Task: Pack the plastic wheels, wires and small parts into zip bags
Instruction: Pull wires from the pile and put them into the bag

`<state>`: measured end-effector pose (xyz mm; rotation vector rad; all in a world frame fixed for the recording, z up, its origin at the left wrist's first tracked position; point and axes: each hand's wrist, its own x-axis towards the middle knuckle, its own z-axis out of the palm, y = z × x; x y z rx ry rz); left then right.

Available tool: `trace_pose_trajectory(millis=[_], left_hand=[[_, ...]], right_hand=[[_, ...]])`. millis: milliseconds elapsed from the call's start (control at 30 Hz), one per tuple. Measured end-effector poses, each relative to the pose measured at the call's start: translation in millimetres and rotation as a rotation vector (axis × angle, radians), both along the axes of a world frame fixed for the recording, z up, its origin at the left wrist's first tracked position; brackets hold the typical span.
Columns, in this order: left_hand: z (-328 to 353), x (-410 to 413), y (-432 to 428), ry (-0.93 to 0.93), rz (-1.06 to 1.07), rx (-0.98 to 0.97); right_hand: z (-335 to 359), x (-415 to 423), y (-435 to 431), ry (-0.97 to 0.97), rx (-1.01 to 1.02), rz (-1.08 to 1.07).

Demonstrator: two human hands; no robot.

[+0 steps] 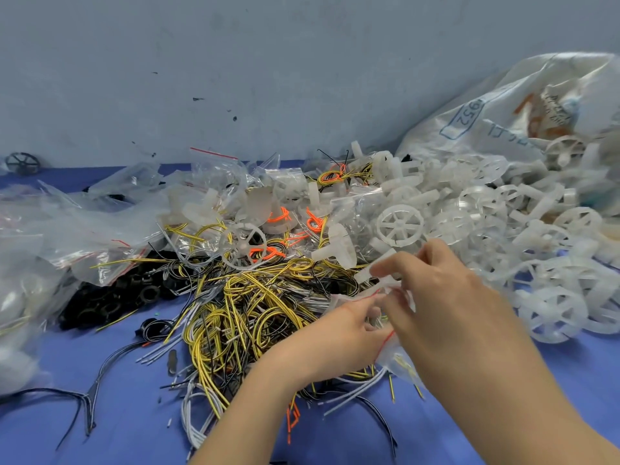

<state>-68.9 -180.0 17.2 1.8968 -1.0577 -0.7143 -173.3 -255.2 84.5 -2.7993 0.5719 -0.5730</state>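
Both hands meet over the wire heap at centre right. My left hand holds the mouth of a small clear zip bag with a red strip, and some wires lie inside the bag. My right hand pinches a white plastic part at the bag's opening. Under the hands spreads a tangle of yellow, black and white wires. White spoked plastic wheels lie piled to the right. Small black ring parts sit in a heap at the left.
Several filled and empty zip bags lie at the left and back on the blue table. A large white sack spills wheels at the back right. Orange wire loops lie mid-pile. A grey wall stands behind.
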Motion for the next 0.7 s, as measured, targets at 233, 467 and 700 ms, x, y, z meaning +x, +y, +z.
trace_pose_trajectory(millis=[233,467,700], left_hand=[[4,4,6,-0.154,-0.05,-0.016],[35,30,33,0.234,0.044,-0.174],[24,61,39,-0.563,0.845,-0.072]], right_hand=[[-9,7,-1,0.112,0.108,0.172],[-30,11,-27,-0.025,0.361,0.15],[-45,19,-43,-0.142,0.644,0.147]])
